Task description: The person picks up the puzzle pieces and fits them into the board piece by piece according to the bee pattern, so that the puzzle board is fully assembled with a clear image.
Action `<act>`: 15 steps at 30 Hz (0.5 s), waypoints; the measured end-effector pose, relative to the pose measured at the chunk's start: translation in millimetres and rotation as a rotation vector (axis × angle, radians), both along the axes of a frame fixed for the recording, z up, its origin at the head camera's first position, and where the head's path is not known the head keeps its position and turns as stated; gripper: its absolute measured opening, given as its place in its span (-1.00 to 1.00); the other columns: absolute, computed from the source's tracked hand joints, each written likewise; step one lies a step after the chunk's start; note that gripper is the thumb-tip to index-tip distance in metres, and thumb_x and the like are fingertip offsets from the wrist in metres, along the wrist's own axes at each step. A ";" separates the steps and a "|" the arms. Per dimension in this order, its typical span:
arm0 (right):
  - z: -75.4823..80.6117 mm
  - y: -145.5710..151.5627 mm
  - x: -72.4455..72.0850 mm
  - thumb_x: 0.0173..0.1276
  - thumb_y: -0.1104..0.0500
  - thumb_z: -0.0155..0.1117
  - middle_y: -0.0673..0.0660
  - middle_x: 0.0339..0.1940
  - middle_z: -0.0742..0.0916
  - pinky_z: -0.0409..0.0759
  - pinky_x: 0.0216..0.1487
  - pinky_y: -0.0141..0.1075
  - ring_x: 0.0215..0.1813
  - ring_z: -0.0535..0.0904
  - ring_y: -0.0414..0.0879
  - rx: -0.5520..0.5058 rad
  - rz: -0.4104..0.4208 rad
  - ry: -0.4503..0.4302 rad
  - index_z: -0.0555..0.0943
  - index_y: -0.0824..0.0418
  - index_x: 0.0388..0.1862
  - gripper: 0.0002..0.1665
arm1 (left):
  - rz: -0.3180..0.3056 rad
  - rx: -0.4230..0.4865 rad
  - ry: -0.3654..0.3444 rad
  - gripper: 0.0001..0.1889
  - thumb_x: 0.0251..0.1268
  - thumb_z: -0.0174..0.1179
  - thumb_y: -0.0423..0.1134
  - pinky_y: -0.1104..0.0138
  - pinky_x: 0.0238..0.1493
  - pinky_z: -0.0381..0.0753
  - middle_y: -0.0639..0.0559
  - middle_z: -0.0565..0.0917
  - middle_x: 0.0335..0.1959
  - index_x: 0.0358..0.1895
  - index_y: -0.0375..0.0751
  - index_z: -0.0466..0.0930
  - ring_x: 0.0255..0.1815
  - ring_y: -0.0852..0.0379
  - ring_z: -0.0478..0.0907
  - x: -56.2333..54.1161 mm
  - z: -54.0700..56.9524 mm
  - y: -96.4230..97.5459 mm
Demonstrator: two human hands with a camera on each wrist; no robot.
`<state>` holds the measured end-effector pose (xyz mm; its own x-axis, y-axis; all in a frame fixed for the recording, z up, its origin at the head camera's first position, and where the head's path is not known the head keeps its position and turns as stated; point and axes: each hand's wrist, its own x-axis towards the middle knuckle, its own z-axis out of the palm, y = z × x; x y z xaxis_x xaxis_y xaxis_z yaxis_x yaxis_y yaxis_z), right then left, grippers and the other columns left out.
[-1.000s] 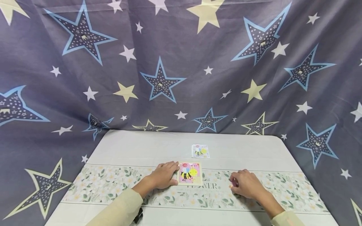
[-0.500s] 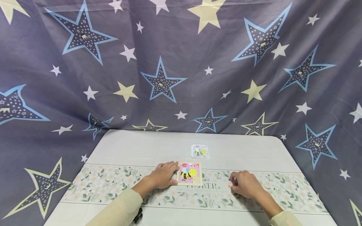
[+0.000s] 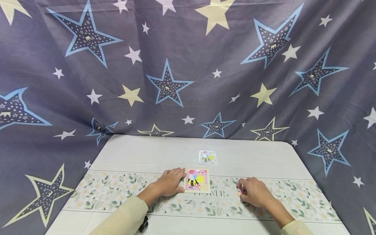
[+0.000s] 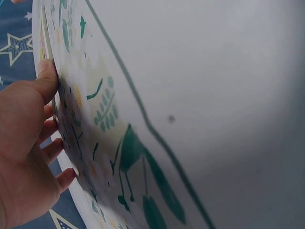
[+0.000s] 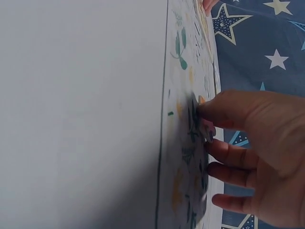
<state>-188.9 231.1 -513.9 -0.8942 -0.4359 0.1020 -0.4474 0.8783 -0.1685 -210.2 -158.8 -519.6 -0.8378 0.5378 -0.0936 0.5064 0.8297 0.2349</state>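
Observation:
A square jigsaw puzzle board (image 3: 209, 182) with a pale frame and a bee picture on pink lies on the floral table runner. Its lower right corner shows a pale patch without picture. My left hand (image 3: 169, 183) rests against the board's left side, fingers relaxed; in the left wrist view the thumb (image 4: 46, 78) lies at the board's edge. Well to the right of the board, low over the runner, my right hand (image 3: 255, 192) pinches a small pink and orange puzzle piece (image 5: 208, 128) between thumb and fingers. Part of the piece is hidden by the thumb.
Behind the board lies a white card (image 3: 208, 157) printed with the same bee picture. The white table (image 3: 152, 150) carries a floral runner (image 3: 108, 192) across it. A star-patterned curtain (image 3: 188, 42) hangs behind the table and along its sides.
The right hand has shifted very slightly left and turned the pinched puzzle piece, so more of its pink shows. My left hand and the board stay where they were.

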 end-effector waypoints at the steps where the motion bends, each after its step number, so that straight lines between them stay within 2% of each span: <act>1: 0.2 0.6 0.3 0.06 0.12 0.55 -0.24 -0.51 0.50 0.27 -0.39 -0.39 -0.36 0.34 -0.29 0.000 0.010 -0.005 0.55 -0.14 -0.37 -0.70 | -0.001 0.000 0.000 -0.28 0.36 0.22 0.21 -0.15 0.47 0.33 -0.14 0.32 0.57 0.45 -0.13 0.39 0.59 -0.15 0.25 0.0 0.2 0.1; 8: 2.0 5.3 1.2 0.01 0.19 0.52 -0.21 -0.37 0.60 0.39 -0.23 -0.25 -0.20 0.46 -0.23 -0.013 0.070 -0.059 0.65 -0.13 -0.24 -0.66 | 0.003 -0.007 0.000 -0.28 0.36 0.22 0.21 -0.13 0.48 0.33 -0.13 0.32 0.58 0.45 -0.13 0.40 0.59 -0.13 0.25 0.2 0.6 0.5; 15: -0.8 7.0 -2.4 0.03 0.13 0.51 -0.27 -0.37 0.59 0.41 -0.20 -0.26 -0.22 0.43 -0.31 -0.052 0.140 -0.033 0.69 -0.11 -0.20 -0.69 | 0.008 -0.010 -0.003 -0.29 0.37 0.22 0.21 -0.13 0.49 0.32 -0.12 0.32 0.58 0.45 -0.12 0.40 0.60 -0.13 0.25 -0.4 -0.5 0.8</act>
<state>-191.4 238.0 -514.8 -0.8280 -0.5518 0.0995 -0.5587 0.7971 -0.2292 -210.7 -158.0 -520.1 -0.8417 0.5303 -0.1013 0.4991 0.8358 0.2286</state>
